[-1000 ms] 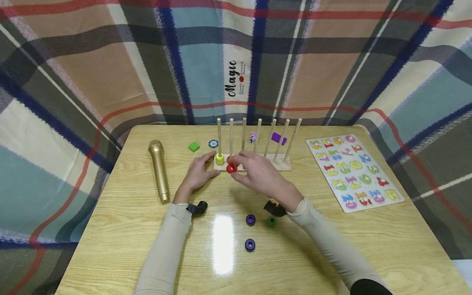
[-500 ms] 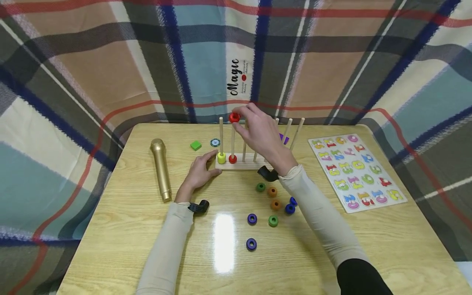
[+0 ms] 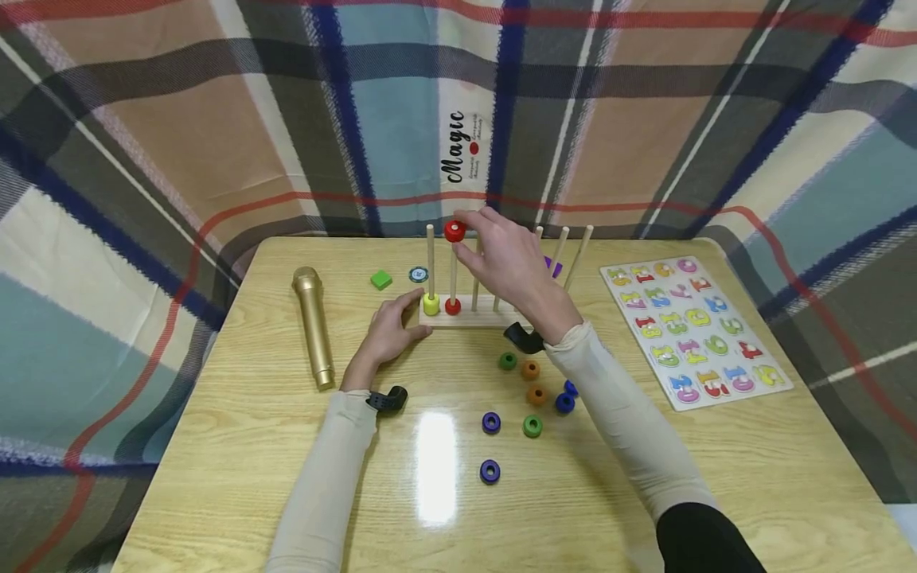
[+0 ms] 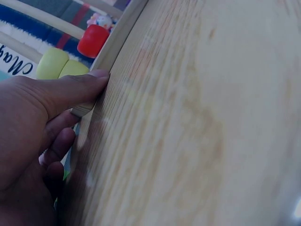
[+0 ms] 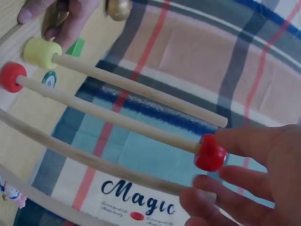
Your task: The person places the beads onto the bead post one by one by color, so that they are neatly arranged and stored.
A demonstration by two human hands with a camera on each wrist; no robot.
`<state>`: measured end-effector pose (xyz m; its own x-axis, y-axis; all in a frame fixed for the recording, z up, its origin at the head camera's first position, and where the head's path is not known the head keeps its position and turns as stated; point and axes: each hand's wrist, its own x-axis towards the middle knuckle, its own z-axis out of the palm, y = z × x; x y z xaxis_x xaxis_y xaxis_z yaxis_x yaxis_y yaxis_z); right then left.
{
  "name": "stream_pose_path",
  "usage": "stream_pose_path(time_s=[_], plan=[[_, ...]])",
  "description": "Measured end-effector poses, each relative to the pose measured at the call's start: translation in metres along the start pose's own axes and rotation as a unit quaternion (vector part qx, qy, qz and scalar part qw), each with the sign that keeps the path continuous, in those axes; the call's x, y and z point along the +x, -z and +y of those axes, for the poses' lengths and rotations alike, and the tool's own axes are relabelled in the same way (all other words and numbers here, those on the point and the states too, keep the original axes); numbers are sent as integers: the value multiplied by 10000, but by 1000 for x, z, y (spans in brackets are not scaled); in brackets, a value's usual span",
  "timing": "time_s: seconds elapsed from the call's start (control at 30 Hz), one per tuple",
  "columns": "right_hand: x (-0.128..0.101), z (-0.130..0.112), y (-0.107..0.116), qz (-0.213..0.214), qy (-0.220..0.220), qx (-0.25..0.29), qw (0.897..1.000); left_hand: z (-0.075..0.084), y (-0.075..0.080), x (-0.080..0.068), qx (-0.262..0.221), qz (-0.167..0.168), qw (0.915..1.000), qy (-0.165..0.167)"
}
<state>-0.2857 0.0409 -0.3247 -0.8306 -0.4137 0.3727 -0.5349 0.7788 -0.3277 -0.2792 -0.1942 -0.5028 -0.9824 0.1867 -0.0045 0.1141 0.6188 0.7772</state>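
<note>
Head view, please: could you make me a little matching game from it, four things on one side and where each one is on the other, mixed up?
Things
1. upper red bead
2. number board
3. yellow beads
4. left hand

Places
A. around the foot of the leftmost peg
B. gripping the left end of the peg rack
C. at the fingers of the right hand
D. flat on the table, at the picture's right

Pairs: 1-C, 2-D, 3-A, 4-B
</note>
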Motion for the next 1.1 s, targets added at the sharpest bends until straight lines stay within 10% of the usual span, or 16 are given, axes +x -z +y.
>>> stream_pose_path(time_s=[0.93,1.1], plan=[[-35,10,-7,299,604,493,9965,0,0,-2,-60,-14,10000,8],[-88,13,-19,-1084,841,385,9898,0,3,-2,-24,-47,10000,48]])
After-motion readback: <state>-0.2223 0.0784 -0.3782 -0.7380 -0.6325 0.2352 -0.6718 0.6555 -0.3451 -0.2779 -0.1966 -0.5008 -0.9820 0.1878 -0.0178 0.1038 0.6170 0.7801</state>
